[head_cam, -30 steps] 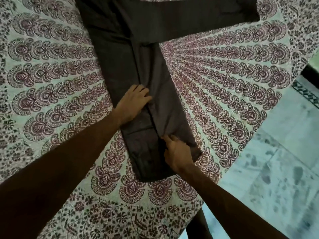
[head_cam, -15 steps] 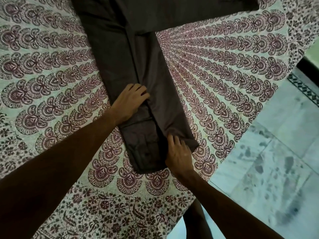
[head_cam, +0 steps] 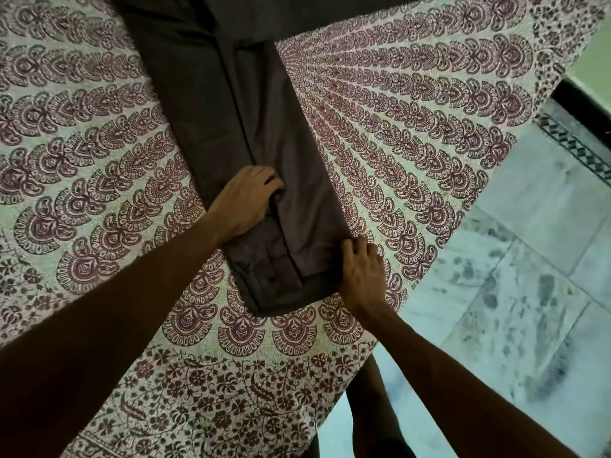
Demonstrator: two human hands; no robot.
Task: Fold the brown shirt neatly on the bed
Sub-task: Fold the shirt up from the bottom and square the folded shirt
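The brown shirt (head_cam: pixel 231 127) lies as a long narrow strip on the bed (head_cam: pixel 82 180), its sides folded inward, with a sleeve stretching right along the top edge of the view. My left hand (head_cam: pixel 246 201) rests on the strip's centre fold, fingers curled onto the cloth. At the near right corner of the shirt's hem, my right hand (head_cam: pixel 362 274) presses against the fabric edge with its fingers on the cloth. The shirt's far end is cut off at the top of the view.
The bed's patterned maroon and cream cover reaches its edge (head_cam: pixel 380 345) at the lower right. Beyond it is a pale marble floor (head_cam: pixel 512 309) with a dark border strip (head_cam: pixel 575 143). My leg (head_cam: pixel 370 411) stands beside the bed.
My right hand has slid from the middle of the hem outward to the shirt's right corner. My left hand has stayed on the centre fold, its fingers curling in more.
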